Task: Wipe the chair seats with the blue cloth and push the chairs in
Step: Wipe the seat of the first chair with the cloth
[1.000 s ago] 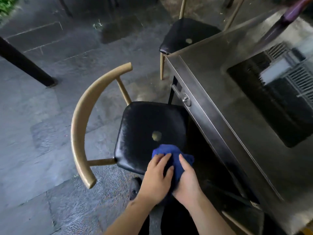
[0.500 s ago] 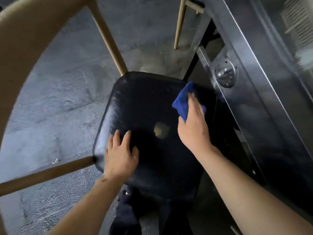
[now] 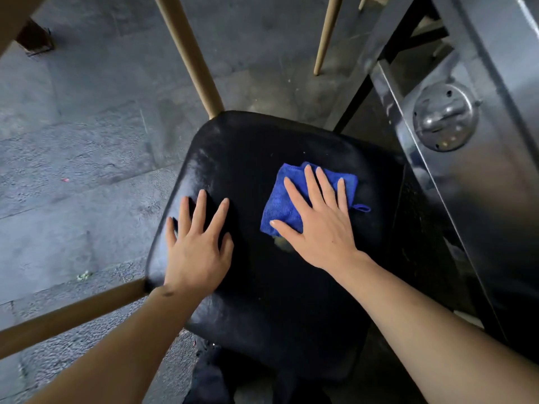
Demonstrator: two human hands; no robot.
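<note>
While pressed flat: the blue cloth (image 3: 281, 199) is held down by the right hand (image 3: 320, 225), fingers straight, near the seat's (image 3: 262, 301) table-side edge.
Left hand (image 3: 198, 252): laid open, nothing gripped, at the seat's left edge.

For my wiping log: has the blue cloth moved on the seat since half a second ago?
Yes. The blue cloth went from the seat's far corner toward its middle, nearer the pale spot.

Chair seat (image 3: 262, 287): black leather-like upholstery, smooth with a dull sheen and fine creasing, under both palms. Blue cloth (image 3: 280, 199): soft, matt, fine-piled terry or microfibre, beneath the right hand (image 3: 323, 228); chair frame rods (image 3: 192, 59) left of and beyond the left hand (image 3: 198, 252): tan, smooth, satin-painted. Table (image 3: 495, 199) to the right hand's right: scuffed, glossy steel-like metal with a round metal fitting (image 3: 444, 116); floor (image 3: 73, 156): rough, matt grey stone slabs.
</note>
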